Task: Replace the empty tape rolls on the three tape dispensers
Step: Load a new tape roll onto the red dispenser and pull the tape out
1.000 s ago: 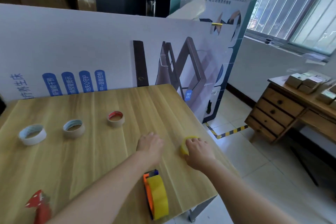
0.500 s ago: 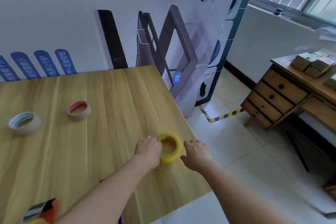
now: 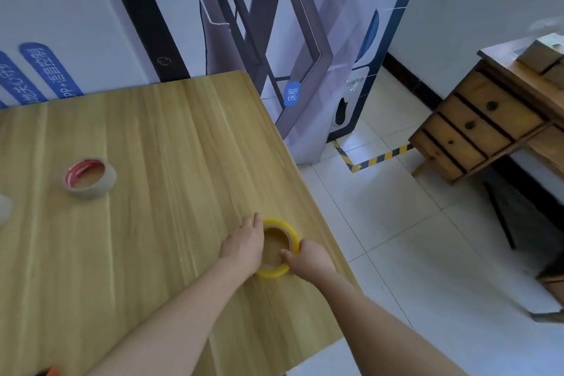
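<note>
A yellow tape roll (image 3: pixel 285 229) lies flat on the wooden table (image 3: pixel 152 192) close to its right edge. My right hand (image 3: pixel 308 258) pinches the roll's right rim, thumb inside the ring. My left hand (image 3: pixel 244 244) rests against the roll's left side with its fingers straight. A red-cored tape roll (image 3: pixel 90 178) lies flat at the table's left. An orange corner of a tape dispenser (image 3: pixel 52 371) shows at the bottom edge; the rest of it is out of view.
A printed display board (image 3: pixel 76 9) stands along the table's far edge. Right of the table the tiled floor (image 3: pixel 396 238) drops away. A wooden chest of drawers (image 3: pixel 476 128) stands at the far right, with striped floor tape (image 3: pixel 375 159) before it.
The view has tilted down and to the right. My right hand moved in and took hold of the yellow roll's rim. My left hand stays at the roll's left side.
</note>
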Motion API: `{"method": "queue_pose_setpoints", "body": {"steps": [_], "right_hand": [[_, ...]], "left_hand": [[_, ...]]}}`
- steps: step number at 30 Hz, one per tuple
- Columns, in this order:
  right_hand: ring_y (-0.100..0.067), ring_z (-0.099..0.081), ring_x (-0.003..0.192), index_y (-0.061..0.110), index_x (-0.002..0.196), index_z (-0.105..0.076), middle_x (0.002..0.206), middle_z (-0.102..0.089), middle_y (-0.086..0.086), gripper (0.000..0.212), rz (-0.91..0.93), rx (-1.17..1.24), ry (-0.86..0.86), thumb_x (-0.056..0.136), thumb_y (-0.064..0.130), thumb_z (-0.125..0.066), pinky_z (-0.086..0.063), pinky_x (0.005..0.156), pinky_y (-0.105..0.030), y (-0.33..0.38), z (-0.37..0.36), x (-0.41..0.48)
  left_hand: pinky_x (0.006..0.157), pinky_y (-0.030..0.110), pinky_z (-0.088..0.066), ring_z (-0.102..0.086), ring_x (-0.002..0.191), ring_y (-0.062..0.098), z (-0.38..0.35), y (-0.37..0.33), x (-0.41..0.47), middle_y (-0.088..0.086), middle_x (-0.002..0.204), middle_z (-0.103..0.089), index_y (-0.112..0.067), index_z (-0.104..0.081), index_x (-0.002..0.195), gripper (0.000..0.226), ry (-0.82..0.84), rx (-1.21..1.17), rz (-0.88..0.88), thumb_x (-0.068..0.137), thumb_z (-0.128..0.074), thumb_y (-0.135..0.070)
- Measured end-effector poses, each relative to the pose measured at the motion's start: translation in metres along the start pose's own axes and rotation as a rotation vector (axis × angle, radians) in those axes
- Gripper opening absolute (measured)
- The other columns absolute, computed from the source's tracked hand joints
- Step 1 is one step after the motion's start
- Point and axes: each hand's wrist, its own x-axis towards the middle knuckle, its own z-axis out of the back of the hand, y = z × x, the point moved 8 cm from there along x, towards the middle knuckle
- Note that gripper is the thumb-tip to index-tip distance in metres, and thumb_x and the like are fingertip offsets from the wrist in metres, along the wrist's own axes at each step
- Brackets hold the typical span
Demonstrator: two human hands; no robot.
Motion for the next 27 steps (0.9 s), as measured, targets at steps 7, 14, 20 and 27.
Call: {"method": "queue_pose_setpoints", "body": {"steps": [7,14,20,27], "right_hand": [[-0.022,-0.059,0.068,0.016,0.073,-0.044,0.072,-0.057,0.000,0.019,-0.007,0.128,-0.159,0.082,0.027,-0.056,-0.048,0.057,-0.032,0.004,0.007,0.003],[-0.019,-0.064,0.083,0.027,0.114,-0.059,0.092,-0.069,0.001,0.031,0.231,0.237,-0.495,0.083,0.026,-0.058,-0.053,0.070,-0.035,0.043,0.051,-0.033],[0.001,-0.059,0.091,0.030,0.116,-0.056,0.100,-0.063,0.014,0.038,0.526,0.611,-0.438,0.081,0.025,-0.068,-0.050,0.078,-0.023,0.084,0.074,-0.070],[-0.006,-0.061,0.070,0.017,0.096,-0.062,0.076,-0.065,0.008,0.052,0.771,0.937,0.079,0.057,0.044,-0.084,-0.050,0.063,-0.019,0.140,0.083,-0.130]], "left_hand": [[0.077,0.038,-0.047,-0.060,0.109,0.034,0.012,0.008,0.011,0.014,0.119,-0.060,-0.006,-0.036,0.127,0.036,-0.003,-0.118,0.077,0.092,-0.044,-0.007],[0.083,0.039,-0.049,-0.059,0.107,0.032,0.049,0.024,-0.010,0.006,0.130,-0.054,-0.022,-0.036,0.143,0.047,-0.317,-0.485,0.036,0.097,-0.046,-0.028],[0.095,0.032,-0.046,-0.055,0.122,0.023,0.110,0.046,-0.061,0.000,0.138,-0.055,-0.020,-0.045,0.142,0.051,-0.668,-0.690,-0.003,0.093,-0.056,-0.012],[0.067,0.029,-0.043,-0.060,0.071,0.014,0.141,0.094,-0.123,-0.003,0.076,-0.068,-0.022,-0.067,0.084,0.004,-0.837,-1.109,0.171,0.085,-0.067,-0.019]]}}
